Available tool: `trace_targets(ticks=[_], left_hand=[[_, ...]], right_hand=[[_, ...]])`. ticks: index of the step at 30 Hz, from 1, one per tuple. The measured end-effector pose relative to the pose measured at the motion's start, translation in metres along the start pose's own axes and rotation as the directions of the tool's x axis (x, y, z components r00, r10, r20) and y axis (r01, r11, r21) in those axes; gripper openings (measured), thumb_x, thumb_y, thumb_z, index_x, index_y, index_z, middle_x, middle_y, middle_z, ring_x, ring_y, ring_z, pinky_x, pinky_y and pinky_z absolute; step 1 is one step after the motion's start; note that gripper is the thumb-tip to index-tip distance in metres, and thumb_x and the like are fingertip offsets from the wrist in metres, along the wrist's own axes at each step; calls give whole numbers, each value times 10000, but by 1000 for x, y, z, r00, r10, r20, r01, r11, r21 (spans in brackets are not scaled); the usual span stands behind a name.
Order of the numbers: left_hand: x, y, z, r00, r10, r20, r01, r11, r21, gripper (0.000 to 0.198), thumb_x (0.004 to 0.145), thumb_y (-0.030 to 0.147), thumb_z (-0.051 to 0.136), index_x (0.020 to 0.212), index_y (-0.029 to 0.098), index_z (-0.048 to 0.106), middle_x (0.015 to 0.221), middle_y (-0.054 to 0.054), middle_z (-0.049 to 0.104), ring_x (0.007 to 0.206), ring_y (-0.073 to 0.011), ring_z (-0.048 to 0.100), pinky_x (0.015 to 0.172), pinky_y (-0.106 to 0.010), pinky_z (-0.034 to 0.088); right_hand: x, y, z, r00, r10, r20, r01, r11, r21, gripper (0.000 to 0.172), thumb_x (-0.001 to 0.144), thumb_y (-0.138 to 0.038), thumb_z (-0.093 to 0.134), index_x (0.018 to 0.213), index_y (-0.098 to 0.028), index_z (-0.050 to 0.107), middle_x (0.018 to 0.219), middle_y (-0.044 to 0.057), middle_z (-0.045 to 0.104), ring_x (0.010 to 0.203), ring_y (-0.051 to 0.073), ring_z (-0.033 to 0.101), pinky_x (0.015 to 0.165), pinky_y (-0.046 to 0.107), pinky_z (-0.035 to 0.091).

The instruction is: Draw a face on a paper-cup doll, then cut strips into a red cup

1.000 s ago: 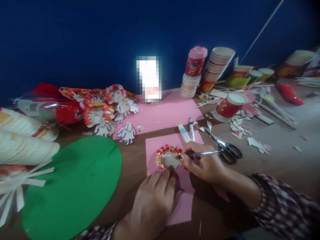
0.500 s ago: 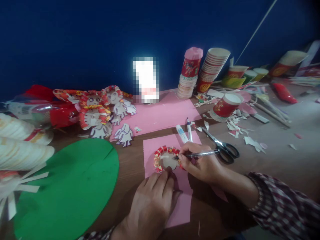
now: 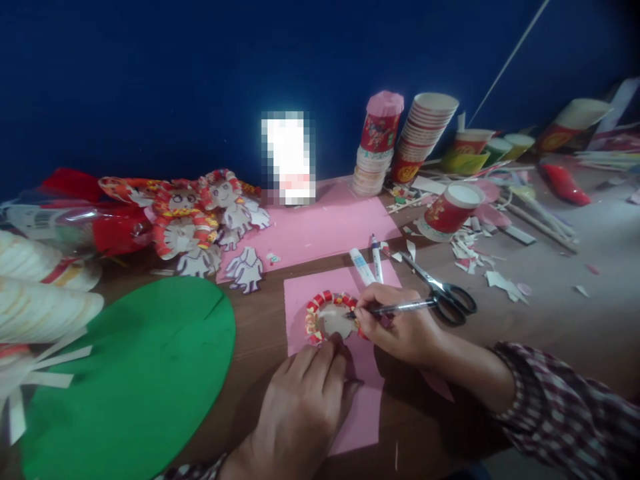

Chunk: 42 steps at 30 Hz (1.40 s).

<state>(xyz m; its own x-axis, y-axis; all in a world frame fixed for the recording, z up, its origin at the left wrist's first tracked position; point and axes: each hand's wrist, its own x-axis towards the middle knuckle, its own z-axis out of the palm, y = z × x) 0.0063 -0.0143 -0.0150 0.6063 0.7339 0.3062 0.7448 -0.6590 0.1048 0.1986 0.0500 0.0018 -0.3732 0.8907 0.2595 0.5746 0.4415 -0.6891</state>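
Observation:
On a pink paper sheet (image 3: pixel 296 288) lies a round paper doll head (image 3: pixel 334 323), its pale middle ringed by curled red and yellow paper. My right hand (image 3: pixel 400 323) grips a black pen (image 3: pixel 405 307) between thumb and fingers, its tip at the pale middle. Bent and close together, the fingers of my left hand (image 3: pixel 305 390) hold the head's lower edge. My thumb is mostly hidden. A glue stick (image 3: pixel 362 267) and a marker (image 3: pixel 377 259) lie just beyond my right hand, with black-handled scissors (image 3: pixel 453 303) to its right.
Finished paper dolls (image 3: pixel 223 193) and cut-out paper bodies (image 3: pixel 247 270) lie back left. A green oval sheet (image 3: pixel 165 360) covers the left side, beside ribbed white paper cups (image 3: pixel 45 300). Stacked red cups (image 3: pixel 427 127), a single cup (image 3: pixel 453 210) and paper scraps (image 3: pixel 470 257) are at right.
The whole view has shifted slightly, with things a little further left in the picture. Both hands, the pen and the paper head keep nearly the same positions relative to each other.

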Motion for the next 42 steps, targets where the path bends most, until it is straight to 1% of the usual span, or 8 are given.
trace_targets(ticks=[10,15,28,42], left_hand=[[0,-1,0,1000,-1,-17,1,1000,-2,215,817,264,576,978,134,637,1011,-87,685,758,-229,601,576,-358,509],[2,-1,0,1000,-2,-31,2,1000,0,228,834,283,560,985,131,635,1022,-94,682,777,-224,602,594,-345,505],[2,-1,-1,1000,-3,-25,3,1000,-11,233,836,273,556,991,122,641,1017,-91,684,779,-228,602,596,-357,510],[1,0,-2,1000,-2,-24,2,1000,0,230,823,272,574,985,123,644,1018,-91,684,778,-230,602,598,-355,504]], right_hand=[[0,1,2,1000,3,-4,-3,1000,8,75,811,-183,521,779,-151,581,632,-1,600,533,95,520,532,215,397],[1,1,1,1000,-2,-9,2,1000,8,83,816,-188,516,768,-158,577,620,-7,596,525,92,514,527,214,397],[0,1,1,1000,0,-8,0,1000,29,85,807,-179,524,768,-139,589,626,6,605,527,96,519,532,221,405],[-1,1,2,1000,15,6,-15,1000,21,52,790,-171,541,773,-155,587,651,4,615,554,106,531,553,228,409]])
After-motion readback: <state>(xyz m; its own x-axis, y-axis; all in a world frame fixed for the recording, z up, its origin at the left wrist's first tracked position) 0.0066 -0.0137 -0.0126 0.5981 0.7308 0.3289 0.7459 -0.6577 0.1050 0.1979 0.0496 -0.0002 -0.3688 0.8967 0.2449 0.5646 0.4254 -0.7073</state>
